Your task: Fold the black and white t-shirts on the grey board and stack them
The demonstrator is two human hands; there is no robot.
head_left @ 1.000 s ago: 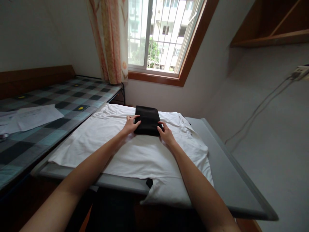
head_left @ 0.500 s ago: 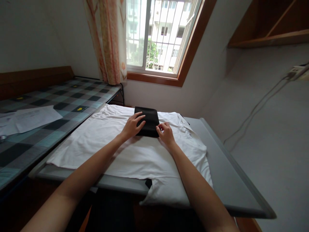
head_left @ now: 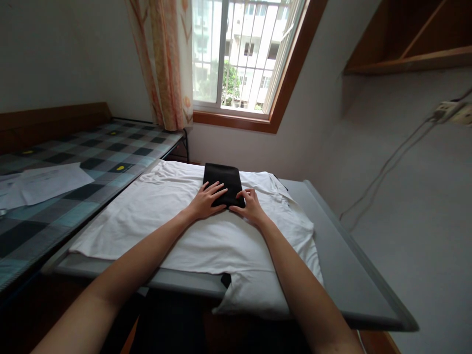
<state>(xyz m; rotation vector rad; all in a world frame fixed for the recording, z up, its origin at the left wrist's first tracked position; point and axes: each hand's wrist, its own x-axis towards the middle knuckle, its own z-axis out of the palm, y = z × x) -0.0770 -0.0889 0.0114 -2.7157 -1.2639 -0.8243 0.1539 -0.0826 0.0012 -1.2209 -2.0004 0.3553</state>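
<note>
A folded black cloth (head_left: 222,177) lies on a spread white shirt (head_left: 191,231) that covers a grey table (head_left: 342,275). My left hand (head_left: 207,200) rests flat on the near left part of the black cloth, fingers spread. My right hand (head_left: 250,208) presses on its near right corner, fingers bent. The near edge of the cloth is hidden under both hands. Neither hand grips anything.
A bed with a checked cover (head_left: 92,167) and white papers (head_left: 40,183) stands to the left of the table. A window (head_left: 239,54) with a curtain (head_left: 162,64) is behind. A wooden shelf (head_left: 401,59) and a wall socket with cables (head_left: 448,112) are on the right wall.
Both hands moved from the sides of the black cloth onto its near part. The left hand now lies flat on top, and the right hand has slid inward to the corner.
</note>
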